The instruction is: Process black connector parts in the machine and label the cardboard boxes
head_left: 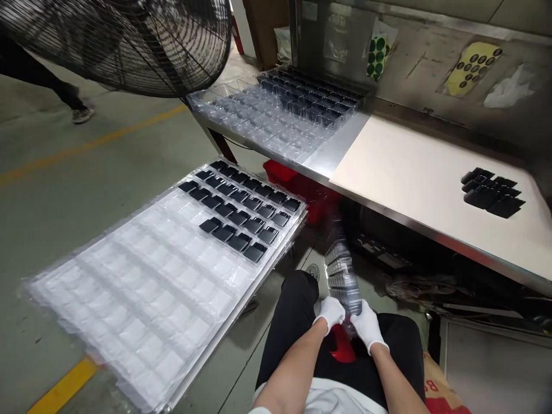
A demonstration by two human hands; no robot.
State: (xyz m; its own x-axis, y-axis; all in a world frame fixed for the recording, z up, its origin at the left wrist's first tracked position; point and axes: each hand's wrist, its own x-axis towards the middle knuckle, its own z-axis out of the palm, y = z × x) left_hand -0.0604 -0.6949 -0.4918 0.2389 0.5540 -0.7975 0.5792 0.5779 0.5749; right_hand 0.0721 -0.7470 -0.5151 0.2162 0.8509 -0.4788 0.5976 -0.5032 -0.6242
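Note:
Between my knees, a stack of clear plastic trays (341, 270) stands on edge, its far end blurred. My left hand (331, 313), in a white glove, closes on the near end of the stack from the left. On the right side of the same end, my right hand (366, 326), also gloved in white, grips it. To the left lies a large clear tray (129, 287) with many square pockets; black pieces (239, 215) fill several rows at its far end. More black pieces (491, 192) lie grouped on the cream board at the right.
A large fan (142, 46) stands at the upper left. Clear trays (276, 121) with black pieces sit on the metal bench. Below it is a red bin (297, 187). A person's leg (47, 80) shows at the far left. The cream board (401, 167) covers the bench's right part.

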